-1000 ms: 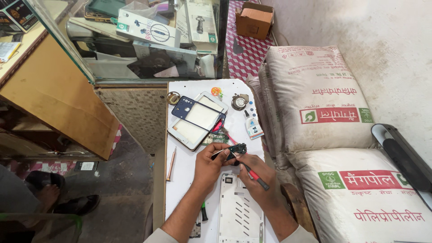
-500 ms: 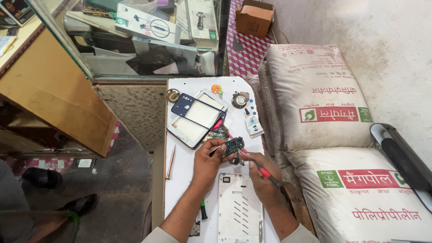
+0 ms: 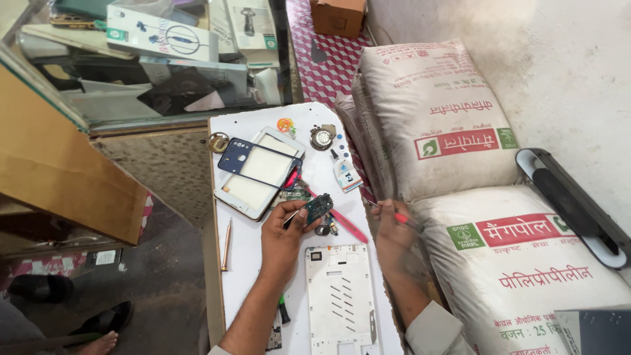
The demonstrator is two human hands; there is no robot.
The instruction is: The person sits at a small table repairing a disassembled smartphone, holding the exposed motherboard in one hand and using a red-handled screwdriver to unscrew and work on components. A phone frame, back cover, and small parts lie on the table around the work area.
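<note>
Since the earlier frames the right hand [image 3: 393, 231] has drawn away from the circuit board [image 3: 319, 208] and now sits off the right edge of the white table [image 3: 244, 276], beside the sacks [image 3: 526, 263]. It is clenched around a red-handled screwdriver [image 3: 399, 219], whose thin tip points up and left, well clear of the board.

The left hand [image 3: 284, 231] is over the middle of the table and pinches the small green circuit board between thumb and fingertips; the board sticks up and to the right of the grip, tilted, raised above the table. A slim metal tool also pokes out of this hand near the thumb.

Just below the board lies a white phone frame [image 3: 340, 299], flat on the table. A pink strip [image 3: 347, 225] lies slantwise under the board, and a blue phone cover [image 3: 244, 158] rests on a white tablet frame [image 3: 253, 190] further up. A small glue bottle [image 3: 344, 174] lies near the table's right edge.
</note>
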